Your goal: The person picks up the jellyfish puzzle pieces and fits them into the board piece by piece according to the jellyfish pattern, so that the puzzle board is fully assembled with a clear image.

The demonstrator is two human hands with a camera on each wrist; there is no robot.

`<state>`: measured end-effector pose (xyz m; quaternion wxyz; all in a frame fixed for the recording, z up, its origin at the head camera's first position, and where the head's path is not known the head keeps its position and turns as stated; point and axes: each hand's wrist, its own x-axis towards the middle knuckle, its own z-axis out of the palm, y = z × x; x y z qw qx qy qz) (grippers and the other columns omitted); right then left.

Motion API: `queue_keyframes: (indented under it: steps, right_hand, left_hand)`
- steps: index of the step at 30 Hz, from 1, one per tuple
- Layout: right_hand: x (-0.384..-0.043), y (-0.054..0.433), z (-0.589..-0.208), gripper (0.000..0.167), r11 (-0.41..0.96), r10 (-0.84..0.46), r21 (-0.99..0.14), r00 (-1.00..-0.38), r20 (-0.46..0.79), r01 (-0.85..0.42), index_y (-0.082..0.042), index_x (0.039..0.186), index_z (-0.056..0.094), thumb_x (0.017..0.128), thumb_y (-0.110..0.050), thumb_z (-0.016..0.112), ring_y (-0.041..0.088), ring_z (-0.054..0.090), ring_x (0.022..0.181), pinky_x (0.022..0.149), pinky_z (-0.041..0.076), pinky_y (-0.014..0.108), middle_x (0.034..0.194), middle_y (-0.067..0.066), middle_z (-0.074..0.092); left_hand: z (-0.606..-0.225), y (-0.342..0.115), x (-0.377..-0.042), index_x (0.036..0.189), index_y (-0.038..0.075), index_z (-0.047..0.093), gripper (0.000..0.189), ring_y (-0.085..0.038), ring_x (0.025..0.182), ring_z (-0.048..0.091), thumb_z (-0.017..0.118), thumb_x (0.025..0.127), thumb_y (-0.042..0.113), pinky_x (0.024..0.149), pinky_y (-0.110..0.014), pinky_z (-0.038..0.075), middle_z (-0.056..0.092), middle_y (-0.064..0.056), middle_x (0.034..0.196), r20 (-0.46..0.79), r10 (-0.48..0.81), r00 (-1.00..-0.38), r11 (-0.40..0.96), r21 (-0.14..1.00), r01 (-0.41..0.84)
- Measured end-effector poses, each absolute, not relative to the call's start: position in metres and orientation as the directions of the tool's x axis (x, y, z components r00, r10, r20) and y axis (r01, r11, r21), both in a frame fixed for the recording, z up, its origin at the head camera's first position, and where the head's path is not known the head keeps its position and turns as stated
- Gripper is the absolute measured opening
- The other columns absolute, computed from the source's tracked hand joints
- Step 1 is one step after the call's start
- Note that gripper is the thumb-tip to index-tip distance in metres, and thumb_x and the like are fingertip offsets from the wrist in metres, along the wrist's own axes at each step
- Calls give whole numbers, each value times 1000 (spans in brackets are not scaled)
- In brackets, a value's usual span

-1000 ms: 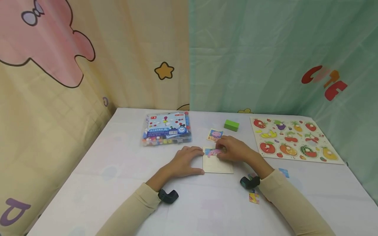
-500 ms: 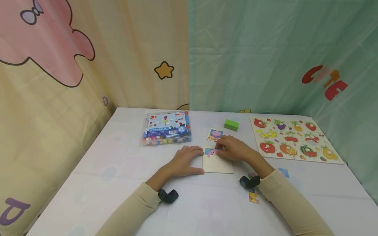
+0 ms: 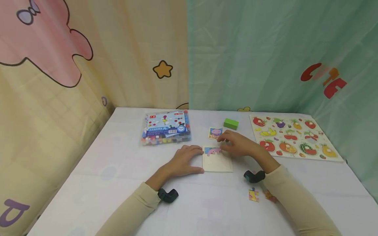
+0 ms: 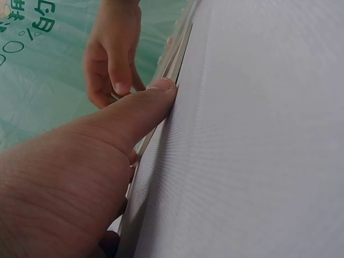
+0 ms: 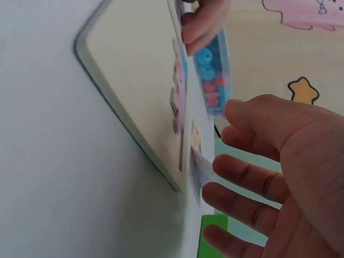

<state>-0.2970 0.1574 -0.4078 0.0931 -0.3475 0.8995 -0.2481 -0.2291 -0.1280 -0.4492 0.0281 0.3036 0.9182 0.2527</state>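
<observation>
A pale puzzle board [image 3: 218, 165] lies mid-table, with pink and blue jigsaw pieces [image 3: 212, 151] along its far edge. My left hand [image 3: 183, 162] rests at its left side, finger and thumb tips against the edge. In the left wrist view, the left thumb [image 4: 158, 88] lies straight against the board's rim. Just off the upper right corner is my right hand [image 3: 240, 144], its fingers loose and apart. Nothing shows between those fingers [image 5: 242, 207] in the right wrist view. Behind the board lies a small picture card [image 3: 215, 132] with a pink cartoon creature.
At the back left stands a clear box of coloured beads [image 3: 168, 127]. A green block [image 3: 231, 123] sits behind the card. To the right lies a fruit puzzle board [image 3: 290, 136]. Loose jigsaw pieces [image 3: 253, 195] lie near the right forearm, partly covered by the sleeve [image 3: 298, 200].
My right hand has lifted off the jigsaw pieces and shifted slightly right, uncovering more of the pink picture. Its fingers have spread. The left hand stays at the board's edge.
</observation>
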Motion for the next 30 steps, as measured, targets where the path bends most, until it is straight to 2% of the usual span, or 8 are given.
queue_keyframes:
  steps: [5,12,17,21,23,26,28,30]
  right_hand:
    - [-289,195,-393,29,614,-660,-546,-750,42,-570,-2,122,67,99,-20,68,27,60,107,91,50,53,117,8,66]
    - [-263,262,-390,31,692,-565,-527,-824,32,-494,-5,122,67,99,-26,68,24,63,107,90,51,51,116,5,68]
    - [-233,308,-396,39,740,-470,-541,-882,10,-401,-6,127,64,97,-30,70,32,61,111,90,50,55,120,9,66]
    - [-216,339,-407,47,775,-416,-528,-909,-11,-348,-8,130,63,91,-31,78,38,53,119,92,47,58,127,15,61]
    - [-211,351,-414,50,783,-418,-506,-908,3,-362,-9,128,64,86,-29,82,36,50,120,92,47,52,128,16,58]
    - [-206,363,-425,48,769,-447,-476,-891,78,-427,-13,123,68,81,-25,87,19,45,117,87,45,36,125,13,56]
    - [-204,367,-432,45,751,-461,-466,-877,137,-467,-16,117,70,77,-20,89,12,41,114,84,40,34,123,11,55]
    - [-203,368,-437,41,745,-452,-471,-877,163,-472,-19,113,71,76,-17,90,17,40,115,84,37,40,122,12,53]
  left_hand:
    - [-447,-129,-232,141,18,58,70,-24,133,40,78,84,53,100,-47,36,48,1,149,109,568,-816,696,465,547]
    - [-449,-131,-231,141,18,58,70,-24,134,39,79,84,52,102,-48,35,48,1,150,92,558,-825,697,487,526]
    - [-452,-128,-231,142,19,57,70,-23,134,38,78,84,53,102,-48,34,47,2,151,88,559,-824,694,494,524]
    - [-453,-128,-231,142,19,57,71,-23,134,38,78,84,54,102,-48,34,47,2,151,92,560,-824,694,491,526]
    - [-453,-128,-231,142,18,57,71,-24,134,39,78,84,53,102,-48,34,47,1,151,93,559,-824,694,492,526]
    - [-452,-128,-231,142,18,57,71,-26,135,38,78,84,53,102,-49,34,46,0,152,93,558,-825,696,489,526]
    - [-452,-128,-231,142,18,57,71,-26,135,38,78,84,53,102,-49,34,46,0,152,88,558,-825,698,488,525]
    - [-453,-128,-231,143,19,57,71,-25,135,38,78,84,53,103,-48,34,46,0,153,82,560,-824,700,485,524]
